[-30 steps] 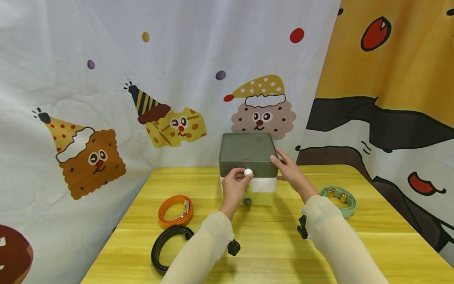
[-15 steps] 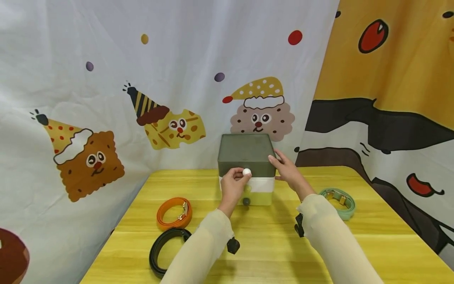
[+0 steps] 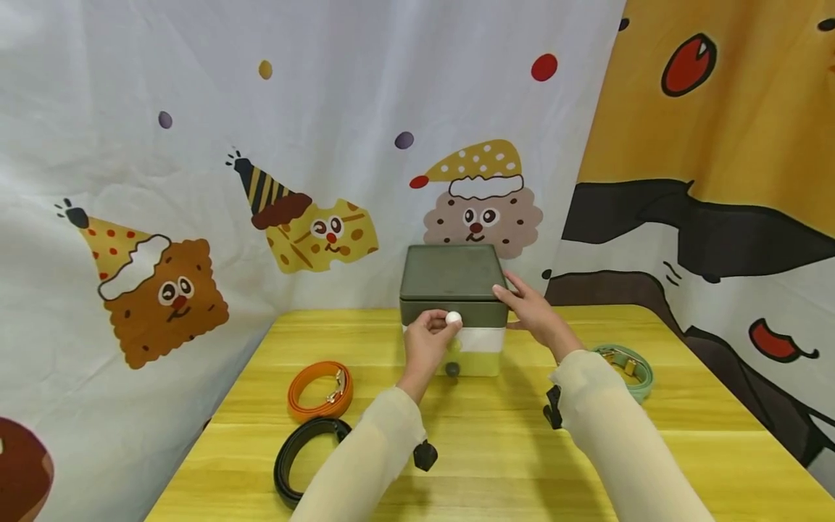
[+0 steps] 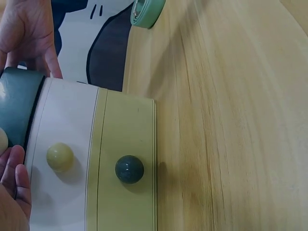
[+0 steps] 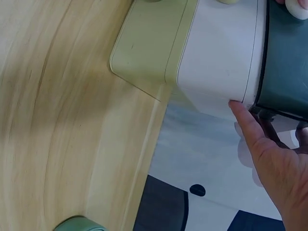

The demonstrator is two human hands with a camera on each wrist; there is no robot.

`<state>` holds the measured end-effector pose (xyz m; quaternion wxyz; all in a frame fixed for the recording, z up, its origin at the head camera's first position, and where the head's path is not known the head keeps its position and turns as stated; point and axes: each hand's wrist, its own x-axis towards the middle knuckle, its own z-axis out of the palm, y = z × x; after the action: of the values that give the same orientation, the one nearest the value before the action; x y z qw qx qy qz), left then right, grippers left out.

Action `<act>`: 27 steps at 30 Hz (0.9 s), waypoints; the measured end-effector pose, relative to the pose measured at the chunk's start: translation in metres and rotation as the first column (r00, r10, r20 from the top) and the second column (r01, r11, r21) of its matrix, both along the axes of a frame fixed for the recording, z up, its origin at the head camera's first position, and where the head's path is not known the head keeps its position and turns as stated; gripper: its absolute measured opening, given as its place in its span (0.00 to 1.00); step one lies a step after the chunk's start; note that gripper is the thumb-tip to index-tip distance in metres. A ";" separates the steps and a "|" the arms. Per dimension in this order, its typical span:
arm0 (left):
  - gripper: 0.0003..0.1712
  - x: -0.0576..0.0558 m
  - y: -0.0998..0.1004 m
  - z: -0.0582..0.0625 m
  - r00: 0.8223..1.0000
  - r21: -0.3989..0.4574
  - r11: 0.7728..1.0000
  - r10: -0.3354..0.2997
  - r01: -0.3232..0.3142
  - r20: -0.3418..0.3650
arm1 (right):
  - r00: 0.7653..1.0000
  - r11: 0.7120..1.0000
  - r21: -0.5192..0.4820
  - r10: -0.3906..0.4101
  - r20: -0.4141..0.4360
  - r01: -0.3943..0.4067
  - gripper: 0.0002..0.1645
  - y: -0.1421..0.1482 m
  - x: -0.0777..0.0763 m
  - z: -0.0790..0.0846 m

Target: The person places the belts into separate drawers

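A small three-tier drawer box (image 3: 452, 272) stands at the back of the table, dark green on top, white in the middle and yellow-green below. My left hand (image 3: 425, 346) pinches the white knob (image 3: 453, 317) of the top drawer. A dark line shows between the green top and the green drawer front (image 3: 483, 315). My right hand (image 3: 536, 317) rests against the box's right side with fingers spread, seen also in the right wrist view. In the left wrist view, a yellow knob (image 4: 60, 157) sits on the white drawer and a grey knob (image 4: 129, 169) on the yellow-green one.
An orange coiled belt (image 3: 298, 407) and a black coiled belt (image 3: 283, 475) lie left of my left arm. A light green coiled belt (image 3: 642, 372) lies beyond my right sleeve. A printed curtain (image 3: 339, 94) hangs right behind the table.
The green top drawer's front has come slightly forward with my left hand, and a line now shows under the top. My right hand stays at the box's side.
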<state>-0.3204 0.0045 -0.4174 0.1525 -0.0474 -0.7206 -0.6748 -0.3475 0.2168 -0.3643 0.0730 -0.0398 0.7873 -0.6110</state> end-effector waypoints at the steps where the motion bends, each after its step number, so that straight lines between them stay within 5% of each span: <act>1: 0.13 0.000 0.000 0.000 1.000 -0.001 1.000 -0.003 0.003 0.005 | 1.000 1.000 -0.004 0.006 0.004 -0.006 0.47 0.001 0.000 0.000; 27: 0.14 0.013 -0.010 -0.002 0.996 0.020 0.997 -0.077 0.076 0.040 | 0.998 0.996 -0.069 0.049 0.029 -0.047 0.45 0.005 0.000 -0.001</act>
<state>-0.3073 -0.0060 -0.4189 0.1122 -0.0598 -0.7148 -0.6876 -0.3477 0.2220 -0.3658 0.0984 -0.0517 0.7634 -0.6363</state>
